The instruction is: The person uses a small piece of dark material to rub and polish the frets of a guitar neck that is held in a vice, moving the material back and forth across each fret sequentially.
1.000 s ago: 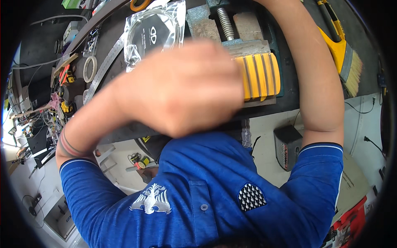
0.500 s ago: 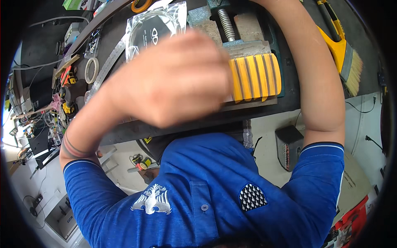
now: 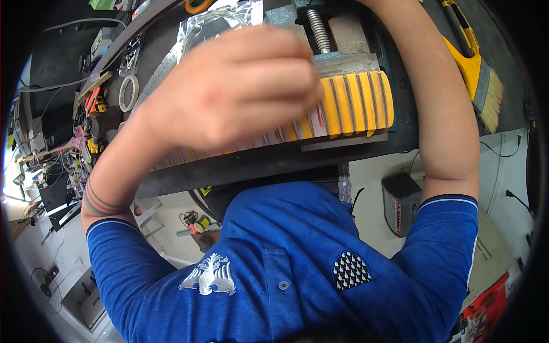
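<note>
My left hand [image 3: 234, 86] is closed, a little blurred, over a long strip [image 3: 357, 103] covered in yellow tape and crossed by several metal bars, like a fretted neck. What the fingers hold, if anything, is hidden. Just beyond the strip's right part is a metal vise [image 3: 343, 63] with a threaded screw [image 3: 317, 31]. A pale section with a red mark shows among the yellow bands beside my fingers. My right forearm runs up past the vise; the hand itself is cut off by the top edge.
A clear plastic packet [image 3: 191, 28], a steel rule [image 3: 148, 83], a tape roll [image 3: 128, 91] and orange scissors [image 3: 197, 6] lie left and behind. A yellow brush [image 3: 469, 74] is at the right. Cluttered tools and cables fill the far left. A dark heater-like box [image 3: 400, 203] stands below.
My left hand has moved up and slightly left, uncovering more of the banded strip, including the pale, red-marked section. My right forearm has barely moved.
</note>
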Motion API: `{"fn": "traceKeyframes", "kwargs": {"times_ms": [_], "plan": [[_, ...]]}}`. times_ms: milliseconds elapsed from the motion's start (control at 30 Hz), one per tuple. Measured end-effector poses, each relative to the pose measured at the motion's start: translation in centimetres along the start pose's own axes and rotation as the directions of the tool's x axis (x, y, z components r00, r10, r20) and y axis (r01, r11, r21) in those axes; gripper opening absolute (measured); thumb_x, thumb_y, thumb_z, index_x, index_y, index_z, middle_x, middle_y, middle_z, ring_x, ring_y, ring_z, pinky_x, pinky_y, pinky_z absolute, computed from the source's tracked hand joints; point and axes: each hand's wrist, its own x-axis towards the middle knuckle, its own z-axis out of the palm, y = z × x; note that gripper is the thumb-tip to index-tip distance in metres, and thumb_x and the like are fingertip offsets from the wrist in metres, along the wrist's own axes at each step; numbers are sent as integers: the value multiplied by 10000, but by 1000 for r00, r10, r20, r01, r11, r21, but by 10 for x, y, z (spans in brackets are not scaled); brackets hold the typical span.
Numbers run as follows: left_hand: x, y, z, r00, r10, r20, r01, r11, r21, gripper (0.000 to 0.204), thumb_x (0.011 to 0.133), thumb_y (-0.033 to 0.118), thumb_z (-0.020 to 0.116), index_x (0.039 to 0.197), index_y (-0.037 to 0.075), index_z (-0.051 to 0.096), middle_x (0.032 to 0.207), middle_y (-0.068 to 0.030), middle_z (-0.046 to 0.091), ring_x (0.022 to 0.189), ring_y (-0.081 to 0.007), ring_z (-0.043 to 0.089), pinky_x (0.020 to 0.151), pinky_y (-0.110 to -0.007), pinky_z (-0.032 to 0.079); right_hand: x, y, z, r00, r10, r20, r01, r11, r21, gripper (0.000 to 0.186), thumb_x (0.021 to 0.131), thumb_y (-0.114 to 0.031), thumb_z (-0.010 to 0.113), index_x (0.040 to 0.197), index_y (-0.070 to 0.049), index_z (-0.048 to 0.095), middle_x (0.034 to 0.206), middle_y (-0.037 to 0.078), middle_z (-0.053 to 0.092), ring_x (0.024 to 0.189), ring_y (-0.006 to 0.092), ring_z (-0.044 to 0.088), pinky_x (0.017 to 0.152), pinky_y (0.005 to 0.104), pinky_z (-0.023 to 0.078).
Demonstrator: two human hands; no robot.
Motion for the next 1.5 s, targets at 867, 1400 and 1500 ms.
{"fn": "traceKeyframes", "kwargs": {"times_ms": [867,1400,1500], "plan": [[0,15,2,990,-141,-4,141,990,13,559,580,104,761,1102,-89,808,1052,-191,762,992,-375,766,815,-456,641,0,-3,-2,999,33,23,-33,999,-15,211,954,-207,704,964,-16,794,860,209,777,804,394,761,750,477,590],[-1,19,7,983,-176,-46,177,984,12,462,661,74,788,1091,-91,814,1062,-195,775,990,-371,777,836,-462,648,-1,-1,1,1000,-30,-10,30,999,-28,219,957,-216,705,963,-16,793,865,205,779,820,397,759,758,481,589],[0,24,10,991,-125,-56,126,992,15,453,666,78,786,1083,-98,809,1063,-200,772,992,-377,775,825,-461,644,1,-2,0,1000,-28,-1,28,998,-50,218,957,-216,703,961,-17,792,868,205,779,824,400,758,761,482,589]]}}
